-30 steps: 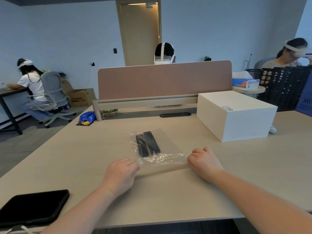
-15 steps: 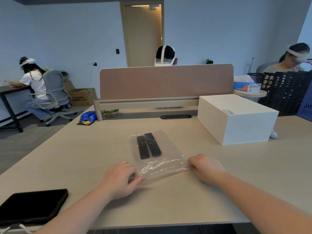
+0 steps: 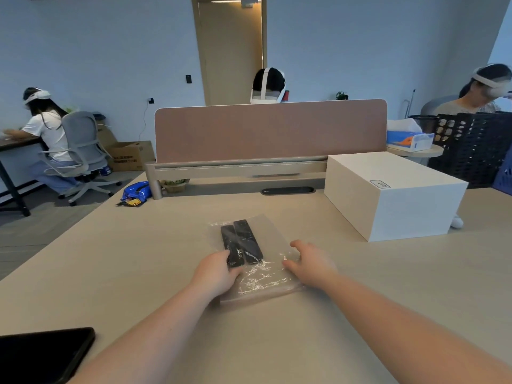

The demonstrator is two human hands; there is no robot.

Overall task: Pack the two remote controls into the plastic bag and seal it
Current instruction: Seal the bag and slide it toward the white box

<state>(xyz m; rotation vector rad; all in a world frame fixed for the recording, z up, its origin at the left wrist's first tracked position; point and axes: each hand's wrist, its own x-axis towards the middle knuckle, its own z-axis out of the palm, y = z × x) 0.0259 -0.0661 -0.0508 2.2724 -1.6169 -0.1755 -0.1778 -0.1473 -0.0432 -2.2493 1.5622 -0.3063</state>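
Two black remotes (image 3: 241, 242) lie side by side inside a clear plastic bag (image 3: 263, 273) mid-desk (image 3: 138, 259), nearer the front edge. The left hand (image 3: 214, 275) presses flat on it; the right hand (image 3: 310, 264) rests spread beside. Sealing likely needs a firm pinch drawn along the mouth.

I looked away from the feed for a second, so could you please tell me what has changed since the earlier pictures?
Both hands moved forward from the near edge of the clear plastic bag: the left hand now rests by the near ends of the two black remote controls, the right hand spread on the bag's right side. Bag, remotes and white rectangular box stayed put.
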